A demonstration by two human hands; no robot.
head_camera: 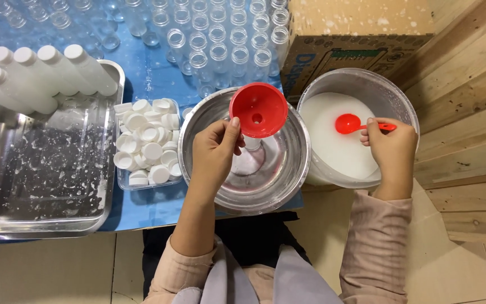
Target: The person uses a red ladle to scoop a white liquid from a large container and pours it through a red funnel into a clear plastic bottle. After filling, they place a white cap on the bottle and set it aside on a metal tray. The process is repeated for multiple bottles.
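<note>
Left hand (214,155) over steel bowl (198,121) — fingers clamped on small bottle (252,143) under red funnel (258,110). Right hand (390,147) fingers pinched on red ladle (349,123) — scoop over white liquid in bucket (389,90). White caps (147,142) in clear tub, left of bowl.

Left hand (214,155) gripping a small bottle (252,144) topped by a red funnel (259,110), held over a steel bowl (198,121). Right hand (388,143) holding a red ladle (349,123) above white liquid in a bucket (392,93). White caps in a clear tray (145,143); empty bottles (220,39) on blue tabletop (147,70); filled bottles (40,73) leaning in a steel tray (46,169).
</note>
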